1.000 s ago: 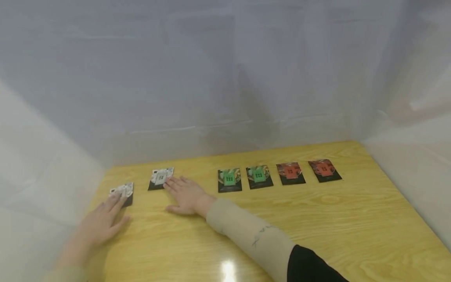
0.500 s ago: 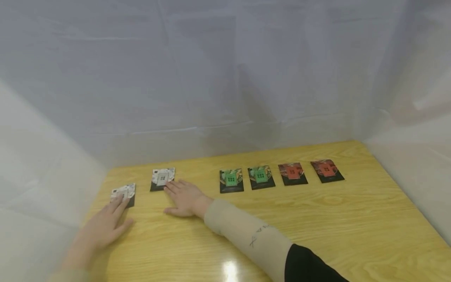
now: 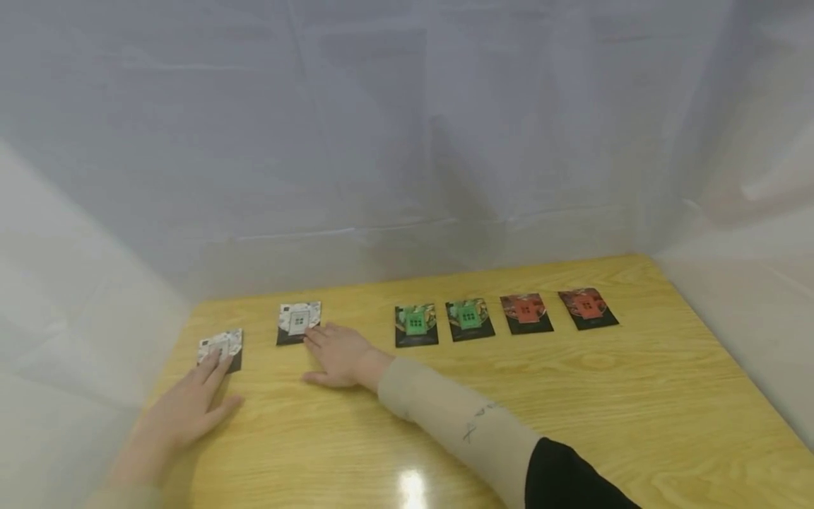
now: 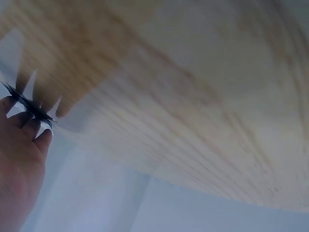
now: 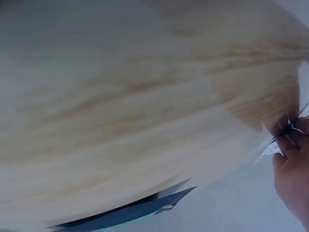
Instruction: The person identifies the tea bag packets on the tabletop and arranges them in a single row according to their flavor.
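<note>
At the table's left end, my left hand [image 3: 184, 406] lies with outstretched fingers on the lower part of a flat white-and-black packet [image 3: 210, 343]. In the left wrist view the fingertips touch this packet's dark edge [image 4: 29, 107]. To its right, my right hand [image 3: 340, 355] is spread flat, its fingertips on the lower right corner of a second white-and-black packet [image 3: 299, 318]. The right wrist view has that hand [image 5: 295, 169] at the right edge, touching the packet's crinkled edge [image 5: 268, 149]. Neither hand curls round anything.
Right of my right hand lie two green-and-black packets [image 3: 416, 325], then two red-and-black packets [image 3: 526, 313], in one row along the back of the wooden table [image 3: 604, 410]. White sheeting [image 3: 381, 177] hangs behind the table and at both sides.
My right hand has slid slightly right, and the white packet under its fingertips has shifted right with it. My left fingers have drawn back a little on their packet.
</note>
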A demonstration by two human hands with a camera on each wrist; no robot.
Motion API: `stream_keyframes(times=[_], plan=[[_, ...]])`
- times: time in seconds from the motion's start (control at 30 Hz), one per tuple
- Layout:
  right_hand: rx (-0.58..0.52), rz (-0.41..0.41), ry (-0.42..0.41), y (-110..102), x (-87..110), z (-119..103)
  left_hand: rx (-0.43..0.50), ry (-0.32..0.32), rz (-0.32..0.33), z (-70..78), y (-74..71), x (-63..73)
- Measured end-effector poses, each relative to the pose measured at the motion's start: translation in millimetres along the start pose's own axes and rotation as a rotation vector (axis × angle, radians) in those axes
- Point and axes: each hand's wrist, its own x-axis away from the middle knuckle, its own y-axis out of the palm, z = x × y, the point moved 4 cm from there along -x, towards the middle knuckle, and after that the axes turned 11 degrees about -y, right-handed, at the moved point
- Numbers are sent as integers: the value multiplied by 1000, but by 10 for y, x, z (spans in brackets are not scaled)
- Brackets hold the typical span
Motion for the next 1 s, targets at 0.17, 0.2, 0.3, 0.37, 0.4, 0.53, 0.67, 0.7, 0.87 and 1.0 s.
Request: stream_keyframes(times=[0.17,0.2,0.3,0.37,0.4,0.53,0.67,0.7,0.87,1.0], plan=[[2,16,-10,36,18,33,0,7,8,-2,7,-23],[1,17,-9,44,22,38,-1,8,10,-4,10,-29],[10,20,-10,61,47,48,-7,13,20,-6,20,-42],[16,19,-11,72,71,51,-10,16,20,-7,23,-43],[21,19,-13,76,84,50,-9,19,21,-5,23,-42],[33,19,-24,88,141,49,-10,20,15,-1,20,-25],[34,22,-31,104,207,58,-6,17,8,-8,33,-11],[30,23,-32,109,226,63,-3,14,6,-13,37,-9],[3,30,-39,134,337,95,8,15,8,-37,62,-16],[-9,27,-37,129,435,119,12,19,9,-44,77,-31]])
